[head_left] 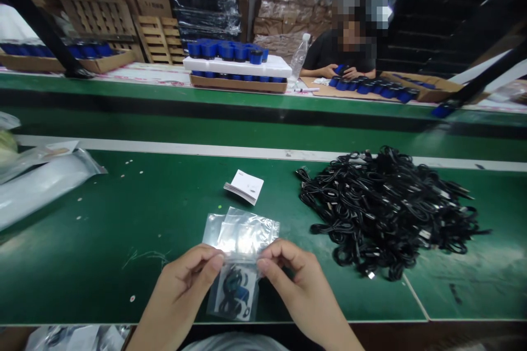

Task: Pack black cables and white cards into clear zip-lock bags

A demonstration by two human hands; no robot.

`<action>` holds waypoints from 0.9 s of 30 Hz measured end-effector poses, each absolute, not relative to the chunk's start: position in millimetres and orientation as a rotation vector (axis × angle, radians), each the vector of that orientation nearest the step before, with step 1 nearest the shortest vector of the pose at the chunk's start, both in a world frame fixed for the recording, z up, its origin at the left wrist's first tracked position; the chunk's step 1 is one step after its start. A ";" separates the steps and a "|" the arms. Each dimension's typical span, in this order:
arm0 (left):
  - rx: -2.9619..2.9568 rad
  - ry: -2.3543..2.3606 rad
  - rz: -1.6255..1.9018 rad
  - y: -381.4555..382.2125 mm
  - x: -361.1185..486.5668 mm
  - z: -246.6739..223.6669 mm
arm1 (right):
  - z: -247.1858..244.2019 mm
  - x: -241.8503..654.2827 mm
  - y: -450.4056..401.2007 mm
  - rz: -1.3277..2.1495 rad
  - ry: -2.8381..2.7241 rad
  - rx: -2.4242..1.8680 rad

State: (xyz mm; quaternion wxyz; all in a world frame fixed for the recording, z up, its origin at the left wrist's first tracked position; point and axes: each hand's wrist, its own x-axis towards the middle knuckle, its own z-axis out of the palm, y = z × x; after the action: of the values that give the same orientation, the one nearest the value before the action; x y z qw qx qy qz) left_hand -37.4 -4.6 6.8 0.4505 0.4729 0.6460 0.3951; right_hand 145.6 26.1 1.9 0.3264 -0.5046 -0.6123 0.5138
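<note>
My left hand (187,274) and my right hand (290,271) pinch the two upper corners of a clear plastic bag (234,293). Inside it show a coiled black cable and a white card. Just beyond my fingertips, several flat clear bags (249,233) lie overlapping on the green table. Farther out sits a small stack of white cards (246,186). To the right of my right hand spreads a big heap of coiled black cables (387,208), some with metal plugs showing.
A plastic-wrapped bundle (45,181) lies at the left. Filled bags (78,338) are in a box below the table's front edge. Across the bench a person (337,49) handles a blue item, near a bottle (300,57) and a white tray (239,66) of blue cylinders.
</note>
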 end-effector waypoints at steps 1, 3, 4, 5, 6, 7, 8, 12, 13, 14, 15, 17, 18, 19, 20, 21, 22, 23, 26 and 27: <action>1.202 1.606 0.979 -4.1 -39.2 5.5 | 2.5 145.6 26.1 1.327 -1.617 -1.321; 1.287 1.628 1.010 -3.3 -41.7 2.3 | 3.0 145.6 26.0 1.278 -1.642 -1.317; 1.344 1.632 1.031 -3.1 -42.4 0.7 | 2.9 145.6 25.9 1.254 -1.656 -1.313; 1.406 1.635 1.052 -2.9 -42.6 -0.9 | 2.7 145.6 25.8 1.229 -1.666 -1.311; 1.471 1.633 1.066 -2.9 -42.4 -2.2 | 2.3 145.7 25.7 1.209 -1.676 -1.309; 1.522 1.635 1.078 -3.0 -41.7 -3.1 | 1.8 145.8 25.5 1.192 -1.683 -1.308; 1.549 1.643 1.093 -3.1 -40.5 -3.6 | 1.3 145.7 25.4 1.178 -1.689 -1.301; 1.448 1.679 1.190 -4.6 -33.6 -1.8 | -0.6 144.1 24.9 1.195 -1.693 -1.232; 1.419 1.671 1.211 -4.9 -32.2 -1.1 | -0.9 143.1 24.7 1.203 -1.677 -1.213; 1.404 1.649 1.222 -5.0 -31.1 -0.7 | -1.1 142.0 24.5 1.200 -1.652 -1.194; 1.408 1.615 1.218 -5.0 -30.6 -0.7 | -1.2 140.8 24.3 1.180 -1.621 -1.172; 1.458 1.526 1.190 -4.3 -30.9 -2.3 | -1.2 138.7 23.8 1.104 -1.571 -1.106; 1.496 1.482 1.175 -3.7 -31.6 -3.8 | -1.1 137.9 23.6 1.074 -1.567 -1.062; 1.525 1.450 1.172 -3.0 -32.4 -5.7 | -1.2 137.3 23.4 1.061 -1.580 -1.019; 1.538 1.436 1.187 -2.3 -33.2 -7.8 | -1.5 136.8 23.3 1.064 -1.599 -0.984; 1.534 1.438 1.215 -1.7 -33.9 -9.8 | -2.0 136.4 23.2 1.085 -1.615 -0.963; 1.521 1.442 1.241 -1.3 -34.2 -11.6 | -2.8 136.0 23.1 1.111 -1.620 -0.958; 1.515 1.439 1.252 -1.1 -34.1 -12.9 | -3.9 135.5 23.1 1.134 -1.611 -0.966; 1.494 1.406 1.232 -2.6 -28.7 -14.1 | -9.1 131.6 22.2 1.157 -1.546 -1.014; 1.448 1.418 1.235 -3.8 -24.9 -14.0 | -11.6 129.1 21.5 1.147 -1.528 -1.032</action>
State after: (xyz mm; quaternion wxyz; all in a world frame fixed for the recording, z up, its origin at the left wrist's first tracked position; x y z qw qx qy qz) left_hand -24.9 -3.8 -14.0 0.3747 0.5656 0.5540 0.4825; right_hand 129.1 21.5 -11.6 0.4662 -0.4203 -0.6225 0.4675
